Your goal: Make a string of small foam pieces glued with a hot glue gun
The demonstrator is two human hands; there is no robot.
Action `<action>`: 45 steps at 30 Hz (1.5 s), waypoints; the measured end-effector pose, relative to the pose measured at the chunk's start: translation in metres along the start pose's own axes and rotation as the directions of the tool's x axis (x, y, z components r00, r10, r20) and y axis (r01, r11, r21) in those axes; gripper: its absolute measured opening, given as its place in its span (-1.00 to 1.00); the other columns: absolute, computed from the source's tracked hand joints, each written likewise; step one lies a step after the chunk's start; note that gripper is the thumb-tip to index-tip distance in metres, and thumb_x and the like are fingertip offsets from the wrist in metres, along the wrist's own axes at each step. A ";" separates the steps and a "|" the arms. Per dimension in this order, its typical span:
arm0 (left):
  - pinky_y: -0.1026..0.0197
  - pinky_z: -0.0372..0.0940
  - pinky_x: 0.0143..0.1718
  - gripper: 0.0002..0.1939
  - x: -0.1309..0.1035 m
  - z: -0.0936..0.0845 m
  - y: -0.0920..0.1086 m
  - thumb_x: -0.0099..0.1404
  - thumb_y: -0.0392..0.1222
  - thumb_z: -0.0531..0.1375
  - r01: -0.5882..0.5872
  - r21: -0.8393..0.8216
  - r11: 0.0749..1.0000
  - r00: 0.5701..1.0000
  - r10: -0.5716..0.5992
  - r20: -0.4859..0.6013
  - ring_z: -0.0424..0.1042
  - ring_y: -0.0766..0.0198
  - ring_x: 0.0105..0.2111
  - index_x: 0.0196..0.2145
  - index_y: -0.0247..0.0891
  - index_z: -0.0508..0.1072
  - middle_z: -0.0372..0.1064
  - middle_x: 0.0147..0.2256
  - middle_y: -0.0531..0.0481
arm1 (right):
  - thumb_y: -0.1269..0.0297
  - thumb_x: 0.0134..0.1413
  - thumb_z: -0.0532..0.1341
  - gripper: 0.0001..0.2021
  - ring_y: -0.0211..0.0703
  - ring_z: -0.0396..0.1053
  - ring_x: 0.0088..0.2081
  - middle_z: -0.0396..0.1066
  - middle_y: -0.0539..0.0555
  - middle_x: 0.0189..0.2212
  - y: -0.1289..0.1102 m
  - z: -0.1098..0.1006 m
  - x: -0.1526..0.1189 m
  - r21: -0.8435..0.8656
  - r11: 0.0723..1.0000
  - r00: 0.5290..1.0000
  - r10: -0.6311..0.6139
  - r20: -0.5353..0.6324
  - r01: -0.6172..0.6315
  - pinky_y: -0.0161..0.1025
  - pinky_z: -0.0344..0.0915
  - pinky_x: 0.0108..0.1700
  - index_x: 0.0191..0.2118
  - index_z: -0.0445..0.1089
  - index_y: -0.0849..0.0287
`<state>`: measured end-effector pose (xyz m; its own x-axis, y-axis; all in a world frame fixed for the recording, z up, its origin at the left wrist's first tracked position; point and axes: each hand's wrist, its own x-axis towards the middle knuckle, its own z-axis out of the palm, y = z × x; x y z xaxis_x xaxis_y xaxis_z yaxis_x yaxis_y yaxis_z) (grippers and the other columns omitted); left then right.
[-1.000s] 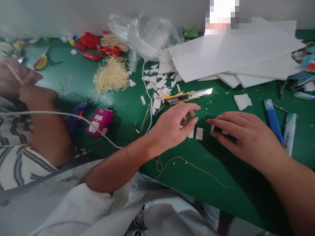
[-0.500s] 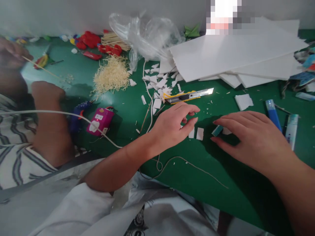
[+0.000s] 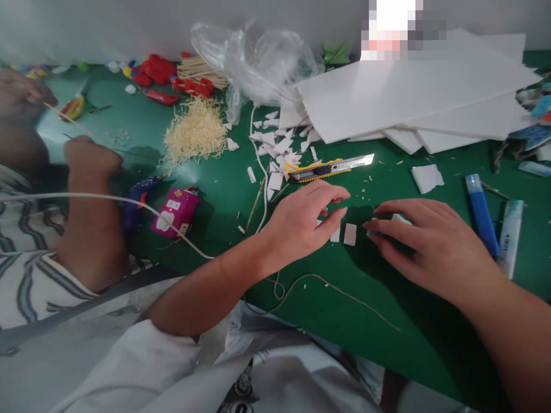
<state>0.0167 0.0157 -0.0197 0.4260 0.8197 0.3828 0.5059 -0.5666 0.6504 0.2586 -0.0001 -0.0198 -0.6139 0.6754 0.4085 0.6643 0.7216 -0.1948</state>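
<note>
My right hand (image 3: 426,241) is over the green table at the right. Its fingertips close round a small block, mostly hidden now, with a pale bit showing between them. A white foam piece (image 3: 401,219) peeks out behind the index finger. My left hand (image 3: 307,215) rests on the table with its fingers curled loosely, thumb and index apart, and nothing visible between them. Small white foam rectangles (image 3: 350,234) lie between my hands, one partly under the left thumb. A yellow utility knife (image 3: 322,170) with its blade out lies just beyond my left hand.
White foam sheets (image 3: 404,86) are stacked at the back beside foam scraps (image 3: 279,146) and a plastic bag (image 3: 271,63). Two markers, one blue (image 3: 482,215), lie at the right. A pink power socket (image 3: 176,212) and another person's arm (image 3: 92,212) are leftward.
My right fingers have closed in round the small block, whose teal side showed before. My left hand stays put. The other person's forearm at the left has shifted slightly right.
</note>
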 end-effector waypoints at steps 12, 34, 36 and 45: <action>0.22 0.42 -0.17 -0.86 0.000 0.001 -0.001 0.42 -0.30 0.16 -0.013 0.004 1.000 1.000 0.013 0.011 0.49 0.33 -0.28 -0.08 -0.29 0.45 0.53 -0.16 -0.07 | 0.21 0.27 0.19 -0.79 0.16 0.53 -0.20 0.56 0.23 -0.22 -0.002 0.003 0.004 -0.178 0.984 0.997 0.008 0.073 0.005 0.07 0.41 -0.26 -0.08 0.49 0.14; 0.22 0.42 -0.15 -0.85 -0.001 0.001 -0.001 0.42 -0.31 0.15 -0.014 0.021 1.000 1.000 0.014 0.008 0.51 0.32 -0.26 -0.07 -0.29 0.44 0.53 -0.14 -0.09 | 0.39 0.22 0.18 -0.89 0.01 0.57 -0.34 0.62 0.13 -0.29 -0.003 -0.005 0.008 -0.145 0.989 0.999 -0.034 0.021 0.037 0.00 0.41 -0.29 -0.32 0.43 0.11; 0.22 0.42 -0.13 -0.85 0.000 0.000 -0.002 0.43 -0.30 0.15 -0.027 0.036 0.999 1.000 0.027 0.012 0.51 0.31 -0.25 -0.07 -0.32 0.45 0.52 -0.15 -0.10 | 0.37 0.23 0.18 -0.88 0.05 0.57 -0.33 0.61 0.16 -0.31 -0.002 -0.006 0.008 -0.155 0.986 0.998 -0.054 0.043 0.060 0.03 0.41 -0.28 -0.33 0.44 0.13; 0.23 0.40 -0.14 -0.80 0.005 -0.012 -0.007 0.35 -0.40 0.18 0.017 0.157 0.987 0.984 -0.045 0.171 0.49 0.29 -0.21 -0.11 -0.26 0.50 0.49 -0.14 -0.05 | 0.28 0.28 0.16 -0.75 0.14 0.56 -0.16 0.61 0.26 -0.15 -0.003 0.000 0.005 -0.157 0.988 0.999 0.007 0.031 -0.002 0.07 0.44 -0.12 -0.01 0.45 0.25</action>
<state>0.0060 0.0243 -0.0141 0.5251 0.8178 0.2355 0.6247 -0.5583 0.5460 0.2530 0.0013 -0.0172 -0.6225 0.6847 0.3790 0.7242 0.6876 -0.0527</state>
